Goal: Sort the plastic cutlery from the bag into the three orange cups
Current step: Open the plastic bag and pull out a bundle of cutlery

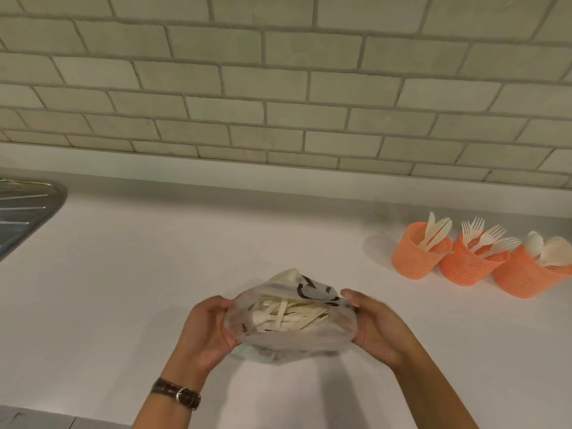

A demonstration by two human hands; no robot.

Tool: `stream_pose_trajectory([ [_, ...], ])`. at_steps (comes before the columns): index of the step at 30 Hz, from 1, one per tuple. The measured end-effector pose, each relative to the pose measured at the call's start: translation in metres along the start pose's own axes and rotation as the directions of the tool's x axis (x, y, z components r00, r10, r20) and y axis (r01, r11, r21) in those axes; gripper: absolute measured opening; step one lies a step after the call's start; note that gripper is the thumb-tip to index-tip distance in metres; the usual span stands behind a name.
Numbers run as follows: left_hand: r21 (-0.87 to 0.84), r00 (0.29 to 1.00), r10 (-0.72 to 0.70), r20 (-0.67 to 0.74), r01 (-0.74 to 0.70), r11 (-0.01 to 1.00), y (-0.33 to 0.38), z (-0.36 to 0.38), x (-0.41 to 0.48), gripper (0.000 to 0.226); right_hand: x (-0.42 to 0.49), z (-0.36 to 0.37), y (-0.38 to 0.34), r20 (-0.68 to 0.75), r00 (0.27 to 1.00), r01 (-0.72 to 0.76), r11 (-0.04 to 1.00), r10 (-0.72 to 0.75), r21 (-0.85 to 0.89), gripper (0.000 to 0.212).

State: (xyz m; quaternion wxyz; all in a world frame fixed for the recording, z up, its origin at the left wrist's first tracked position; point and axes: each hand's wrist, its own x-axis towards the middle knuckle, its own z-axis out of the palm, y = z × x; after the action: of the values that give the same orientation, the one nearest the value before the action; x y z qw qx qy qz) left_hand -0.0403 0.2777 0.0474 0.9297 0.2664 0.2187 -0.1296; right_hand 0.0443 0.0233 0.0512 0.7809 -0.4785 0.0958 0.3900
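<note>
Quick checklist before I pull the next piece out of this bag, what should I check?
1. Bag mouth open: ok. The left hand and right hand each hold one side of the bag.
2. Cutlery left to sort: ok, a pile shows inside.
3. A hand free to pick: not ok, both hold the bag.
4. Cups upright: ok, knife cup, fork cup and spoon cup.
5. Each cup holds one kind: ok.
6. Which piece lies on top: cannot tell, too blurred.
</note>
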Motion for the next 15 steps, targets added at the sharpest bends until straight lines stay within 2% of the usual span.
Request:
stream_pose_trajectory([
  [1,0.183,0.998,0.040,-0.038,-0.032,0.983,-0.001,0.004,-0.002,0.040,-0.002,0.001,0.003,-0.044,0.997,0.056,0.968,-0.069,-0.245,0.013],
  [2,0.382,0.991,0.108,-0.082,-0.069,0.922,-0.003,0.011,-0.004,0.033,-0.002,0.000,0.007,-0.106,0.981,0.095,0.880,-0.162,-0.465,0.017],
  [4,0.709,0.940,0.292,-0.177,-0.084,0.700,-0.010,0.018,-0.002,0.031,0.000,0.007,0.010,-0.176,0.907,0.160,0.701,-0.382,-0.695,0.012],
  [6,0.901,0.861,0.487,-0.144,-0.089,0.424,-0.018,0.024,0.003,0.028,0.009,0.012,0.009,-0.201,0.862,0.153,0.616,-0.466,-0.773,0.024],
  [7,0.950,0.825,0.556,-0.096,-0.090,0.298,-0.021,0.025,0.007,0.025,0.014,0.016,0.007,-0.221,0.861,0.133,0.623,-0.457,-0.771,0.030],
  [9,0.981,0.753,0.657,-0.029,-0.106,0.165,-0.021,0.023,0.016,0.014,0.022,0.023,0.003,-0.328,0.881,0.064,0.771,-0.342,-0.633,0.031],
  [11,0.980,0.711,0.703,-0.008,-0.134,0.146,-0.016,0.024,0.020,0.008,0.029,0.025,-0.005,-0.385,0.913,0.027,0.963,-0.134,-0.270,0.031],
  [12,0.975,0.690,0.723,-0.018,-0.148,0.166,-0.015,0.026,0.020,0.014,0.028,0.026,-0.011,-0.350,0.936,0.004,0.995,-0.040,-0.101,0.029],
  [13,0.955,0.674,0.736,-0.059,-0.175,0.238,-0.013,0.029,0.020,0.020,0.027,0.026,-0.017,-0.308,0.951,-0.022,1.000,0.025,0.015,0.026],
  [15,0.833,0.682,0.709,-0.179,-0.279,0.478,-0.012,0.037,0.018,0.029,0.027,0.024,-0.025,-0.247,0.966,-0.040,0.992,0.068,0.116,0.023],
])
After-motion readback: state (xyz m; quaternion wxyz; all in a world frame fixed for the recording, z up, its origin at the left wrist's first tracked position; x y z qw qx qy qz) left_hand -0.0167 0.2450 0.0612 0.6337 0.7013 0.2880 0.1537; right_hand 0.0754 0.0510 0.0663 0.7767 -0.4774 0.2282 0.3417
